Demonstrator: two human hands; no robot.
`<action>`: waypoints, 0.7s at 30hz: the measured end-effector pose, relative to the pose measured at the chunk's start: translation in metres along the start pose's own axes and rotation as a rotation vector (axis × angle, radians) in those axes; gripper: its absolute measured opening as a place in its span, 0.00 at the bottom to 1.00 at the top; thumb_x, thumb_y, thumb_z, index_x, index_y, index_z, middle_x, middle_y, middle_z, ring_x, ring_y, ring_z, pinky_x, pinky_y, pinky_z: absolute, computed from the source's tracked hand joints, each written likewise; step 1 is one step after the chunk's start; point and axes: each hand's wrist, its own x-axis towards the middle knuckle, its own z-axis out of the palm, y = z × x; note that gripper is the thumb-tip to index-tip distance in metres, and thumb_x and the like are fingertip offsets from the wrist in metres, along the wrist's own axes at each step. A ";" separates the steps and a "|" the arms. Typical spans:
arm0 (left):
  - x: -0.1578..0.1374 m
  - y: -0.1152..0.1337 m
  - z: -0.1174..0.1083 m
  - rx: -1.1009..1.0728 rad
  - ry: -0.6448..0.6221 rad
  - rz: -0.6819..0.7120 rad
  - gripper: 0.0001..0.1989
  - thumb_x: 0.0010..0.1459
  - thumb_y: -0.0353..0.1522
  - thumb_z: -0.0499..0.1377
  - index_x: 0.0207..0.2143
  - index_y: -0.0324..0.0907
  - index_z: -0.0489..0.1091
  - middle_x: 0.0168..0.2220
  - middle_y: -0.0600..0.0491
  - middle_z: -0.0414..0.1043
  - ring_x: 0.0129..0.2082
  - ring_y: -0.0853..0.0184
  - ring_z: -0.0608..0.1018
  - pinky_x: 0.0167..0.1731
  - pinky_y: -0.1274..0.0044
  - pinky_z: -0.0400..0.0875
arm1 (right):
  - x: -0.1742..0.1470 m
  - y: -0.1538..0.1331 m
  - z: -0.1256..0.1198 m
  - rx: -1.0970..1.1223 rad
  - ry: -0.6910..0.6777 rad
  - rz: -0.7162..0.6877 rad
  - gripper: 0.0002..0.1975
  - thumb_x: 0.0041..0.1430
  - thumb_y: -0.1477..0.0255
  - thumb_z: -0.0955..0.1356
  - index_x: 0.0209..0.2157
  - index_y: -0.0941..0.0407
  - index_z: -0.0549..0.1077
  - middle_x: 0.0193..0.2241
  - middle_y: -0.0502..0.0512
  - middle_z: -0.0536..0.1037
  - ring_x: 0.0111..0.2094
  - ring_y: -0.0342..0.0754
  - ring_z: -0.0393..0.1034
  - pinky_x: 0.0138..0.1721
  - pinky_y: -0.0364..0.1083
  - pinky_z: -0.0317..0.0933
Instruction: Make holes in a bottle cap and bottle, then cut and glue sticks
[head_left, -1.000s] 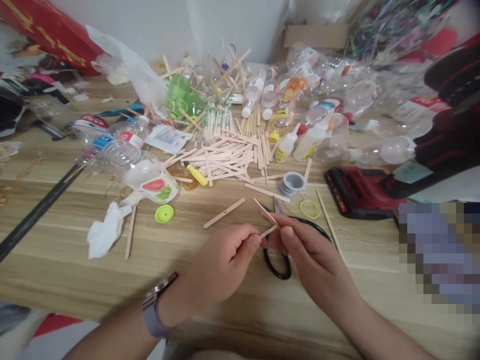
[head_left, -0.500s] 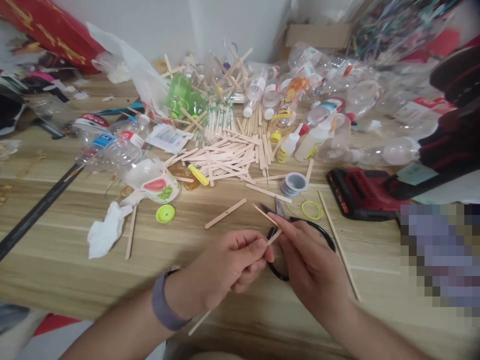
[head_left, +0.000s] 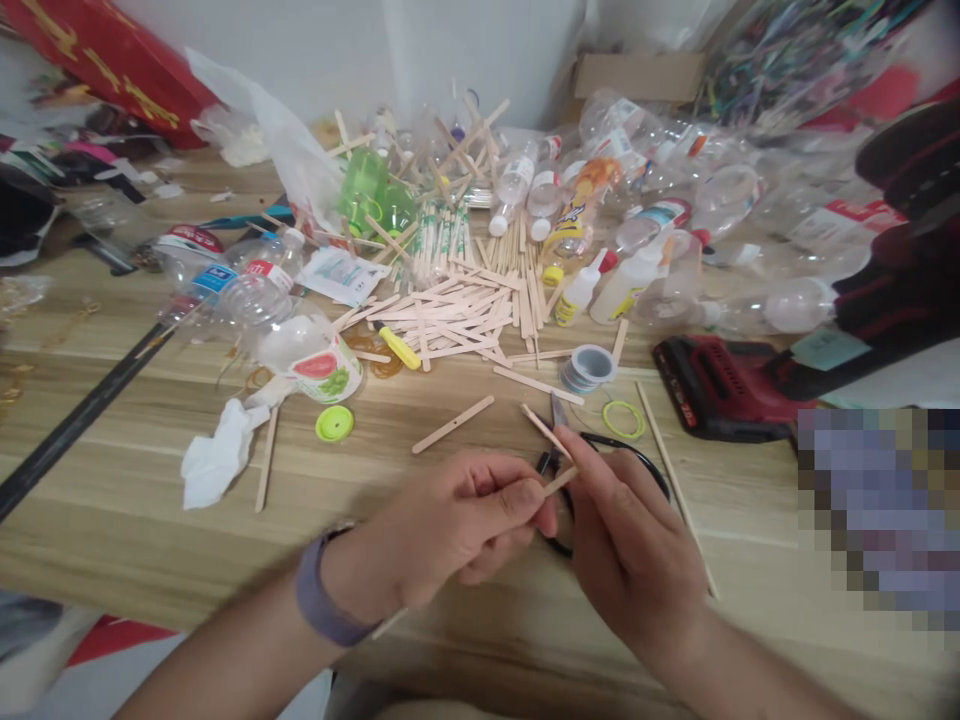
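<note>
My left hand (head_left: 480,515), with a purple band at its wrist, is closed round a thin wooden stick (head_left: 560,481). One end of that stick pokes out below the wrist; the other runs to the fingers of my right hand (head_left: 637,540). Pinched in my right hand is a craft stick (head_left: 545,430), its tip pointing up and left. The two sticks meet at the right fingertips, where the exact contact is hidden. Black-handled scissors (head_left: 630,444) lie on the table, partly covered by my right hand. Just beyond my left hand rests a craft stick with a small hole (head_left: 453,424).
Behind the hands spreads a heap of craft sticks (head_left: 450,320), with a yellow-handled tool (head_left: 400,348) and a grey tape roll (head_left: 589,368). Plastic bottles (head_left: 311,360) stand and lie around it. A red and black power tool (head_left: 727,385) is at right, near a long thin rod (head_left: 675,480).
Both hands have shifted slightly right with their sticks. The craft stick in my right hand now leans more steeply, and less of the thin stick shows below my left wrist.
</note>
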 end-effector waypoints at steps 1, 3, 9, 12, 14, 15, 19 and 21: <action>0.001 0.000 -0.001 -0.030 -0.024 -0.025 0.19 0.63 0.48 0.50 0.30 0.43 0.62 0.18 0.64 0.46 0.15 0.75 0.49 0.15 0.79 0.45 | 0.000 0.001 0.000 -0.002 -0.003 0.003 0.32 0.63 0.85 0.61 0.65 0.50 0.59 0.34 0.51 0.70 0.32 0.41 0.67 0.36 0.39 0.66; 0.001 -0.002 0.001 0.157 0.074 0.058 0.18 0.65 0.45 0.49 0.29 0.43 0.62 0.19 0.62 0.50 0.17 0.74 0.53 0.17 0.78 0.49 | 0.000 0.001 0.003 -0.025 -0.009 0.022 0.31 0.63 0.84 0.61 0.65 0.49 0.59 0.33 0.50 0.71 0.31 0.41 0.68 0.34 0.39 0.66; -0.002 -0.015 0.011 0.973 0.516 0.380 0.11 0.63 0.27 0.45 0.30 0.41 0.64 0.31 0.52 0.65 0.32 0.65 0.65 0.31 0.73 0.56 | -0.005 0.002 0.011 -0.092 -0.030 0.036 0.32 0.63 0.85 0.60 0.66 0.54 0.55 0.39 0.56 0.74 0.37 0.44 0.70 0.39 0.42 0.67; -0.002 -0.011 0.007 0.700 0.385 0.283 0.14 0.66 0.35 0.47 0.28 0.42 0.64 0.24 0.56 0.61 0.26 0.69 0.63 0.27 0.76 0.55 | -0.005 0.003 0.009 -0.106 -0.038 -0.015 0.32 0.63 0.85 0.60 0.66 0.56 0.55 0.34 0.53 0.73 0.33 0.44 0.67 0.37 0.42 0.65; -0.001 -0.005 0.004 0.323 0.229 0.140 0.16 0.65 0.42 0.49 0.28 0.43 0.63 0.19 0.61 0.53 0.19 0.72 0.56 0.20 0.78 0.51 | -0.004 0.005 0.007 -0.116 -0.027 -0.060 0.33 0.62 0.85 0.60 0.67 0.56 0.54 0.34 0.53 0.73 0.33 0.45 0.67 0.37 0.43 0.64; -0.001 -0.003 0.002 0.139 0.150 0.063 0.17 0.64 0.45 0.50 0.29 0.43 0.62 0.18 0.63 0.49 0.16 0.74 0.52 0.17 0.79 0.47 | -0.002 0.005 0.006 -0.116 -0.024 -0.079 0.33 0.62 0.86 0.60 0.67 0.55 0.53 0.34 0.54 0.73 0.34 0.45 0.67 0.37 0.43 0.64; 0.002 0.000 0.000 -0.091 -0.001 -0.061 0.18 0.62 0.48 0.50 0.29 0.44 0.59 0.18 0.65 0.44 0.14 0.75 0.44 0.14 0.80 0.41 | 0.001 0.007 0.005 -0.094 -0.023 -0.101 0.35 0.61 0.87 0.60 0.68 0.54 0.53 0.36 0.54 0.73 0.33 0.45 0.67 0.36 0.43 0.64; 0.002 -0.004 0.002 0.196 0.142 0.069 0.18 0.64 0.45 0.48 0.27 0.44 0.59 0.19 0.63 0.49 0.16 0.74 0.52 0.16 0.80 0.48 | 0.000 0.008 0.008 -0.114 -0.030 -0.087 0.35 0.62 0.86 0.60 0.68 0.54 0.52 0.34 0.54 0.73 0.32 0.45 0.67 0.35 0.43 0.65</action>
